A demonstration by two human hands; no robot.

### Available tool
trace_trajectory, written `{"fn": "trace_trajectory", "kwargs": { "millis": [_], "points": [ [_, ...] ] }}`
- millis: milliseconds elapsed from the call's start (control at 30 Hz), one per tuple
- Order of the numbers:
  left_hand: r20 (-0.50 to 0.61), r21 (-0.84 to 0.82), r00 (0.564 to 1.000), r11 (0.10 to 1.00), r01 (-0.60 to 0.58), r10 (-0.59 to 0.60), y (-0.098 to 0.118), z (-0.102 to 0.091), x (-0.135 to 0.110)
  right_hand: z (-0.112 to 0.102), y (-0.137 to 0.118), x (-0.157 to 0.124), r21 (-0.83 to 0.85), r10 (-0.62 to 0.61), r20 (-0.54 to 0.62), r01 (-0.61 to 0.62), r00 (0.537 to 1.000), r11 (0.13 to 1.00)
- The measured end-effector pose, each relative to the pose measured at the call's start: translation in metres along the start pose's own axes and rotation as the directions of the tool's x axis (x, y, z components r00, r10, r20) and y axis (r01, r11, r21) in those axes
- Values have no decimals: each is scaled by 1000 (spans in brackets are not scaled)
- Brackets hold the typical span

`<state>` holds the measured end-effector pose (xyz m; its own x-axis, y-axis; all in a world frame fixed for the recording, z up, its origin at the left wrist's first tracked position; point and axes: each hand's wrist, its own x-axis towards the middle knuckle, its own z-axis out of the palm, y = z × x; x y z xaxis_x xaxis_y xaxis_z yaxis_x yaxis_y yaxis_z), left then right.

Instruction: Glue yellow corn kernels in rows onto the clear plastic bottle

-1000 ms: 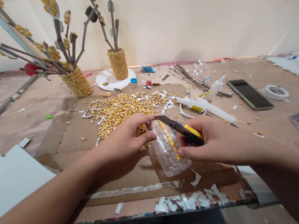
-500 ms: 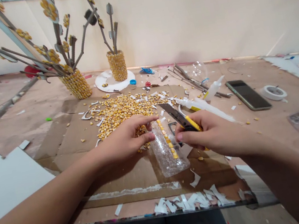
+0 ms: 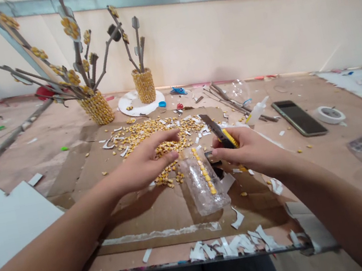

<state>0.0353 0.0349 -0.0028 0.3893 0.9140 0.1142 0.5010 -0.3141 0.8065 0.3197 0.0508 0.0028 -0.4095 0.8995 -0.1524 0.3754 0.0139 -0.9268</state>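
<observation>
My right hand (image 3: pixel 249 146) grips a yellow and black utility knife (image 3: pixel 224 136), its blade pointing up and to the left. My left hand (image 3: pixel 145 162) hovers at the edge of the loose corn kernels (image 3: pixel 145 133), thumb and fingers apart, nothing in it. Between both hands lies a clear plastic piece (image 3: pixel 200 193), like part of a bottle, with a single row of corn kernels (image 3: pixel 206 175) along it. Neither hand appears to touch the plastic. A dark object beneath it, near my right hand, is partly covered.
Two kernel-covered pots (image 3: pixel 97 108) of twigs stand at the back, one on a white plate (image 3: pixel 128 105). A glue bottle (image 3: pixel 256 112), phone (image 3: pixel 299 118) and tape roll (image 3: pixel 329 115) lie right. White card (image 3: pixel 11 226) lies left; paper scraps (image 3: pixel 235 243) line the front edge.
My left hand has drawn back to the left from the clear plastic piece. My right hand has shifted slightly away to the right, still holding the knife. The view has tilted slightly.
</observation>
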Motion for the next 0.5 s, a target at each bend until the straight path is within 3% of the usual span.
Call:
{"fn": "trace_trajectory", "kwargs": {
  "millis": [67, 133, 233, 300, 433, 500],
  "points": [
    [-161, -27, 986, 999, 32, -36, -5, -12, 3, -1, 0, 0, 6, -11, -17, 11, 1000, 1000],
    [-255, -27, 963, 997, 79, -83, -10, -24, 6, -1, 1, 1, 54, 1, 12, -2, 1000, 999],
    [-279, 105, 952, 981, 164, -129, -15, -34, 8, -1, 4, 1, 136, -1, 74, -9, 997, 991],
    [-186, 247, 976, 955, 162, -117, -14, -36, 7, -1, 5, 2, 153, -12, 70, 1, 997, 988],
    [96, 454, 993, 891, 14, -65, -7, -34, 2, -5, 7, 0, 91, -45, 36, 41, 998, 995],
    [132, 514, 989, 858, -10, -67, -4, -31, 0, -6, 7, -1, 77, -67, 36, 64, 997, 995]
  ]
}}
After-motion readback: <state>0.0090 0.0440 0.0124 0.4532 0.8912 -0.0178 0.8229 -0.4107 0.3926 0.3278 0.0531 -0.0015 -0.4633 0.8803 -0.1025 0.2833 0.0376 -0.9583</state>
